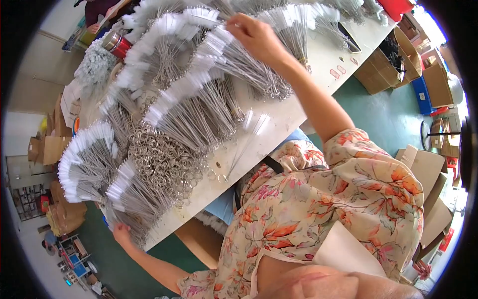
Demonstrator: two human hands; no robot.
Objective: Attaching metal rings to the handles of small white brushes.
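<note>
My right hand (pixel 255 39) reaches over the far part of the table, its fingers bent down and drawn together at the white bristle ends of a bundle of wire-handled brushes (pixel 244 60). What its fingertips hold is hidden. Down at the near left, my left hand (pixel 122 232) has its fingers curled beside the wire ends of another brush bundle (pixel 132 192); whatever is between them is too small to make out. Between the hands lie a wide fan of brushes (pixel 191 107) and a heap of metal rings (pixel 159 157).
More brush bundles (pixel 89 159) cover the pale table (pixel 199 199). A few loose brushes (pixel 249 137) lie near its front edge. A red flask (pixel 117 45) stands far left, beside another person's hand (pixel 93 28). Cardboard boxes (pixel 381 70) stand right of the table.
</note>
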